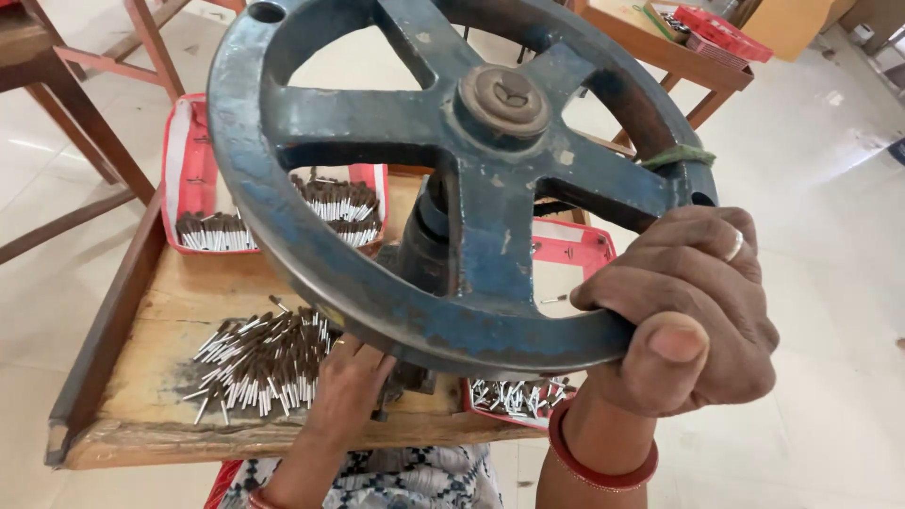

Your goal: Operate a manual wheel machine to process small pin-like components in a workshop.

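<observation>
Right hand (683,311): silver ring (733,247) on one finger, plain band. Thumbnail short, facing the camera. Red bangle (603,462) round the right wrist, smooth, fairly thick. Left hand (344,386): no ring to be seen; a sliver of red bangle (259,500) at the wrist, mostly cut off by the near edge. Garment (415,481) at the lap: pale cloth with a dark blue-black print.
</observation>
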